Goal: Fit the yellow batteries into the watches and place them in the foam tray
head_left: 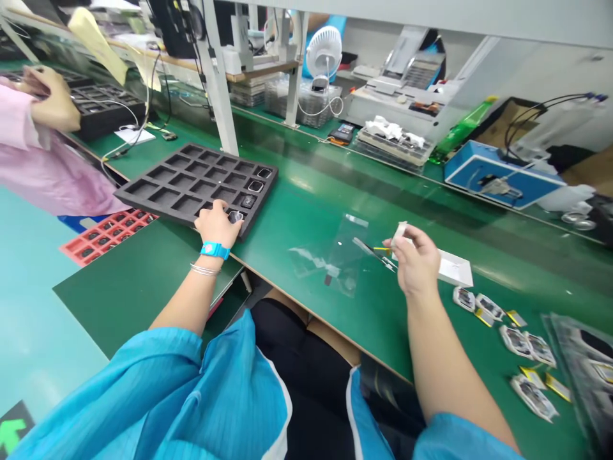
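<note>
My left hand (218,225), with a blue wristband, reaches over the near right corner of a black foam tray (165,206). Its thumb and fingers close around a small square watch-like unit (235,216) in a compartment. Similar units (255,186) sit in the tray's right column. My right hand (417,260) is raised over the green bench, fingers pinched, with a white piece at the fingertips; whether it is a finger cover or a held part is unclear. Beside those fingertips are a thin dark tool with a yellow strip (381,248) and clear plastic film (352,255).
A white open box (454,268) lies behind my right hand. Several white cases with electronics (516,340) and yellow-edged cells (558,386) lie at right. Red tray (108,236) sits lower left. A co-worker's pink sleeve (52,156) is at left. A metal post (219,83) rises behind the black tray.
</note>
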Motion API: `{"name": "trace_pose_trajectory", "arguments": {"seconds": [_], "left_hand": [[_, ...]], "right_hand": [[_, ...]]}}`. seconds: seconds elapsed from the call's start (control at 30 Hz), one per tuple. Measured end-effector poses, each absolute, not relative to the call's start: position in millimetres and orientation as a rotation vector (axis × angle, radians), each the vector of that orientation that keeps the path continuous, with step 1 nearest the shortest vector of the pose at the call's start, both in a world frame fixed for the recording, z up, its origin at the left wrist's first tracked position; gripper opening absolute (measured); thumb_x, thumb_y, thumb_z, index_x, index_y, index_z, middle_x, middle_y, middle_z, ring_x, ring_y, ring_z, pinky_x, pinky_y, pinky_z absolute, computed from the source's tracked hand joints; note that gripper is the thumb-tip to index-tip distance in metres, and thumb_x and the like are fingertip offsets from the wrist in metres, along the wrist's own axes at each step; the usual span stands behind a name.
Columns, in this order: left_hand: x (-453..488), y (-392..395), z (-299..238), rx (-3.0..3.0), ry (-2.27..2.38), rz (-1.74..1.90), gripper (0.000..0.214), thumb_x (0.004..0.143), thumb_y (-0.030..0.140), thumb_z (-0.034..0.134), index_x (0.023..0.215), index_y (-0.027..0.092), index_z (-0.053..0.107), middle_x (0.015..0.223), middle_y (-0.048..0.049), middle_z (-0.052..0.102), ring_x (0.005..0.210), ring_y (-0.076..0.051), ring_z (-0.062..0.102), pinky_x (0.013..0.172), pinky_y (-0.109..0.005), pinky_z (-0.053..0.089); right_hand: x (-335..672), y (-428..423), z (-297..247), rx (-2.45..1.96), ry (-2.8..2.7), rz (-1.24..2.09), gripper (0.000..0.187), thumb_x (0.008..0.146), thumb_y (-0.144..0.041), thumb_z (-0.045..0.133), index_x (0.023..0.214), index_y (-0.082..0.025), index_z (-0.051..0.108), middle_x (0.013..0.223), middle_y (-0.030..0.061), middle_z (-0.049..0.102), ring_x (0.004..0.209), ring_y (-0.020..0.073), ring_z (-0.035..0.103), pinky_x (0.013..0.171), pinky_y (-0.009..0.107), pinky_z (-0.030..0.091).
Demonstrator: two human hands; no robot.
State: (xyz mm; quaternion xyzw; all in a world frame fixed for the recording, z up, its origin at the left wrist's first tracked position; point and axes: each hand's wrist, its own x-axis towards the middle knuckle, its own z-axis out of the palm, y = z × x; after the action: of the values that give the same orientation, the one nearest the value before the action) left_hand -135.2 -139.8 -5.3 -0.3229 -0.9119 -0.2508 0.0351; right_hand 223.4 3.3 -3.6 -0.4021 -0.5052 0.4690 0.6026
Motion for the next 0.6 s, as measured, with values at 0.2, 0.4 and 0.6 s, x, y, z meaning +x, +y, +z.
{"name": "trace_pose_trajectory", "arguments": {"seconds": [0.2,0.4,0.6], "left_hand": [[-133,-139,-5,-0.955,-2.819,-0.769,0.048,0.077,0.033,0.075,0.119,0.022,0.053,0.106,-0.0058,0.074,0.120,-0.034,0.054,0.099,-0.047,0.041],[-132,-138,-7,-0.939,-2.820,-0.771,0.050,0.077,0.033,0.076,0.120,0.022,0.052,0.105,-0.0042,0.074,0.118,-0.032,0.055,0.099,-0.044,0.041],[-131,-138,-3,-0.925,-2.842,-0.761,0.050,0.077,0.032,0.076,0.120,0.023,0.052,0.107,-0.0045,0.074,0.120,-0.032,0.055,0.099,-0.044,0.040]], "right_hand": [[229,-8,-14,-0.969,-0.998,1.109,0.042,0.049,-0.035,0.085,0.084,-0.021,0.069,0.078,-0.0064,0.065,0.058,0.0085,0.060,0.059,0.026,0.054],[224,-24,-8,-0.921,-0.905,1.278,0.041,0.052,-0.039,0.088,0.082,-0.019,0.069,0.072,-0.0052,0.064,0.057,0.0078,0.057,0.058,0.026,0.055],[214,-34,-14,-0.923,-0.977,1.241,0.040,0.054,-0.037,0.088,0.084,-0.020,0.069,0.075,-0.0068,0.061,0.058,0.0073,0.057,0.057,0.027,0.055]]}}
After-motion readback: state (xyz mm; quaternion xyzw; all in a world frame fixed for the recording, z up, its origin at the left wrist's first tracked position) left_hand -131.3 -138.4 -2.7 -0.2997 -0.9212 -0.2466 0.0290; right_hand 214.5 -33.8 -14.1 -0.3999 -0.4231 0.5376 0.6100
